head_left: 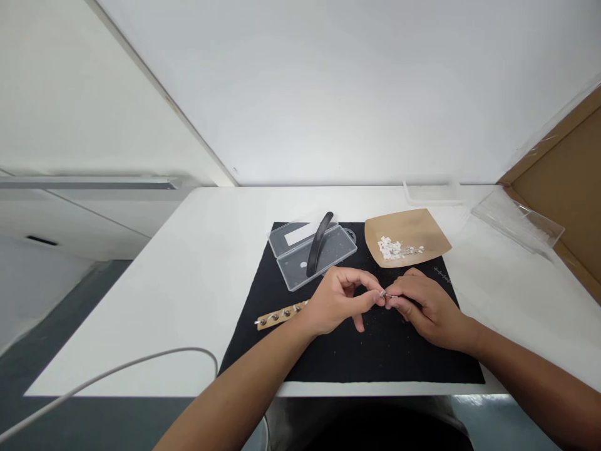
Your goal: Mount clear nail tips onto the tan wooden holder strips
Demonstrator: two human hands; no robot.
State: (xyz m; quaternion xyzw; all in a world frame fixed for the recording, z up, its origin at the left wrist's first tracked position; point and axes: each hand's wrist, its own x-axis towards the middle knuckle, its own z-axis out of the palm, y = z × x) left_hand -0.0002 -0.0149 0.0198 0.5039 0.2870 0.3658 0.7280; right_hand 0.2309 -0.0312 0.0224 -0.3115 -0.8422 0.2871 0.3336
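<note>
As the left hand (339, 302) and right hand (434, 311) pinch it, a small greyish piece (389, 295) lies between them.

There are two hands (335, 300) (429, 307), one mat (375, 363), one brown tray (417, 227) and one hinged case (339, 248).

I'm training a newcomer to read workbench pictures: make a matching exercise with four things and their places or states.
1. clear case
2. black curved tool
3. brown tray
4. small piece

A. between the left hand and the right hand
B. holds white bits
C. hinged open
D. lies across the case

Pairs: 1-C; 2-D; 3-B; 4-A
</note>
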